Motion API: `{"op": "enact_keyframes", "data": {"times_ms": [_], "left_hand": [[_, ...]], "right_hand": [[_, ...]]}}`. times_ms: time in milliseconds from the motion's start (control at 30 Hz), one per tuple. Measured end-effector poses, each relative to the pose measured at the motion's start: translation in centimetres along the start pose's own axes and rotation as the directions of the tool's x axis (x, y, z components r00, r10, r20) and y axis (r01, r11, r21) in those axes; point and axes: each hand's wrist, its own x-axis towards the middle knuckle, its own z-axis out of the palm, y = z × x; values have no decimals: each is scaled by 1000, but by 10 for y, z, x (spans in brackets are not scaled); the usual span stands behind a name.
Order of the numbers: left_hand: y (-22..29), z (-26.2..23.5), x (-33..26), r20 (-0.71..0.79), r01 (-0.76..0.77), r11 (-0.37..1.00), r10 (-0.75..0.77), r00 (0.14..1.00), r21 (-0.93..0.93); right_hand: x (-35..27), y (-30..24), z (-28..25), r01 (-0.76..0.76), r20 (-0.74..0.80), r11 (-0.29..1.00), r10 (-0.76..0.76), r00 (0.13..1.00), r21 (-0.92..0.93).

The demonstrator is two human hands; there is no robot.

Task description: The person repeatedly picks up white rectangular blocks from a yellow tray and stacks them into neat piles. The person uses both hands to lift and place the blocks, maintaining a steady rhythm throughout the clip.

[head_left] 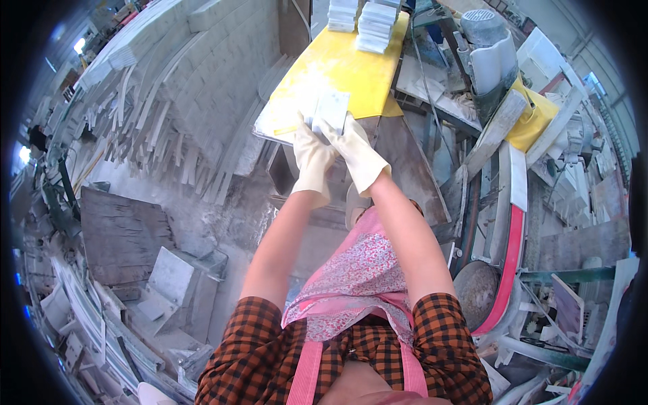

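Both gloved hands come together over the near end of a yellow-covered table [378, 77], with a small white tile [333, 106] between their fingers, its far part extending beyond the fingertips. The right hand [358, 152] pinches the tile, its thumb laid across the near part and its other fingers bunched at the right edge. The left hand [313, 156] has its fingers pointing forward, close together, near the tile's left edge; glare there washes out the detail, so I cannot tell whether they grip it. Well beyond the fingertips, at the table's far end, stand two stacks of white tiles, the left stack [343, 15] and the right stack [376, 28]. To the left of the fingers lie piled pale stone strips [162, 128]; well to their right hangs a yellow cloth [530, 121], and on the near side, below the wrists, spreads a pink floral apron [358, 277].
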Motion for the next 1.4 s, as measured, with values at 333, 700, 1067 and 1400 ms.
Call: {"op": "enact_keyframes", "data": {"times_ms": [333, 700, 1067, 1400], "left_hand": [[12, 11, -6, -145, 74, 997, -73, 987, 0], [-20, 21, 18, -71, -69, 978, 56, 996, -198], [-16, -16, 35, -54, -98, 969, 88, 995, -227], [-3, -39, 35, 97, -154, 921, 201, 975, -357]], "right_hand": [[-46, -5, -138, 153, 17, 863, -166, 986, -481], [-294, 16, -408, -76, -75, 163, 13, 997, -984], [-283, 59, -412, 146, 146, -69, 8, 989, -987], [-285, 78, -424, 133, 133, 92, -6, 991, -987]]}}
